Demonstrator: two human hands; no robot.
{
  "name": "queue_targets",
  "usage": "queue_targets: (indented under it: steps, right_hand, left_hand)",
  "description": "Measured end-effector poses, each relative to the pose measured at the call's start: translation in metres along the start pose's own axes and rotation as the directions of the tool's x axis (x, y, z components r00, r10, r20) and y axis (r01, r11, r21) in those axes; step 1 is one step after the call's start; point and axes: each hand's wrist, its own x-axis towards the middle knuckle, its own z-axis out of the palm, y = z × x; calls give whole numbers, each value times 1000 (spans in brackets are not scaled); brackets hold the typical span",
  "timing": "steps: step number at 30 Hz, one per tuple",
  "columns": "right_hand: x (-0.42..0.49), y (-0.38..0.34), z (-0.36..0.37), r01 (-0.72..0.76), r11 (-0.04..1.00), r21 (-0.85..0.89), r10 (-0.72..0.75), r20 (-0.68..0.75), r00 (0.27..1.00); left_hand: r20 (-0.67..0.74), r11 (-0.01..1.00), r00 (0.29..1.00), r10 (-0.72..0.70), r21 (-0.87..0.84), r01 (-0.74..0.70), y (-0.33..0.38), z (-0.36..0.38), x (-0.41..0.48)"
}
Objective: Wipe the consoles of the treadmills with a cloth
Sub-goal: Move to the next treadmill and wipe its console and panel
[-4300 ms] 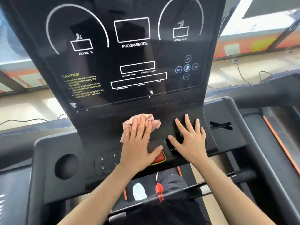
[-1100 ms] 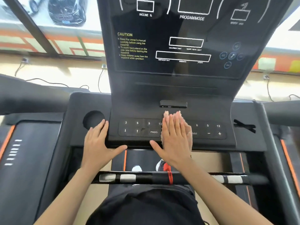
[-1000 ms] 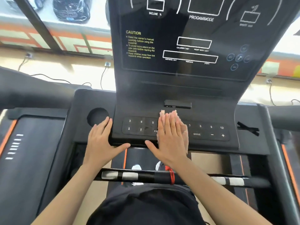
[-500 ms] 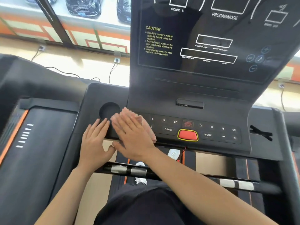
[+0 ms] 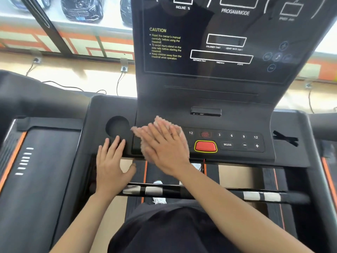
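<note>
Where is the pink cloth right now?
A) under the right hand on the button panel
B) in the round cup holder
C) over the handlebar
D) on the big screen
A: the right hand lies flat on the pink cloth, pressing it onto the button panel left of the red button.

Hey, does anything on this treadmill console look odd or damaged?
Only the PROGAM/MODE label at the top of the console: it is missing an R. No spill or damage shows; the cloth sits under the right hand.
</note>
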Motion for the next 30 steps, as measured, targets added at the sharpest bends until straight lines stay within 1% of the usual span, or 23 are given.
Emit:
queue_targets:
  steps: [2,4,6,8,11,13,15,17,19,21,24,26,28,29,30]
  right_hand:
    - [-13,23,-4,-137,991,4,137,-17,990]
    - [-28,45,-10,-273,962,-11,272,-33,962]
    - [-42,65,-16,-352,935,-36,351,-31,936]
    - [-58,84,-20,-435,900,-28,434,-35,900]
    - [-86,113,-22,-588,809,13,588,-46,808]
    - [-106,130,-22,-666,746,16,665,-73,743]
    - [-124,147,-23,-730,682,57,732,-64,679]
    - [-139,160,-23,-757,646,100,763,-69,642]
    - [-151,164,-23,-754,642,137,767,-109,633]
    - [-163,159,-25,-757,617,215,785,-110,609]
    - [-186,126,-35,-747,558,361,821,-108,561]
    - [-194,101,-39,-721,497,483,842,-67,535]
    - [-206,75,-35,-724,429,540,871,-36,490]
    - [-214,63,-30,-713,380,589,887,-14,461]
    - [-222,52,-27,-668,301,681,898,32,438]
  left_hand:
    - [-18,1000,1000,12,13,-12,16,6,-1]
    - [-43,1000,999,15,8,-15,31,13,-2]
    - [-76,1000,997,2,3,-2,43,19,-3]
    - [-104,1000,994,21,5,-21,52,24,-6]
    - [-120,992,985,122,-17,-125,63,30,-11]
    - [-107,976,971,214,-29,-218,69,34,-15]
    - [-87,955,953,291,-32,-295,72,37,-21]
    - [-71,930,929,363,-32,-365,75,39,-27]
    - [-50,910,910,411,-30,-413,78,44,-32]
    - [-12,909,910,413,-49,-413,79,48,-35]
    - [21,912,913,406,-67,-404,83,50,-38]
    - [31,920,921,389,-60,-387,82,50,-35]
    - [58,922,920,388,-41,-386,83,50,-35]
    - [76,922,919,388,-32,-387,84,49,-37]
    - [97,924,919,382,-30,-381,85,48,-39]
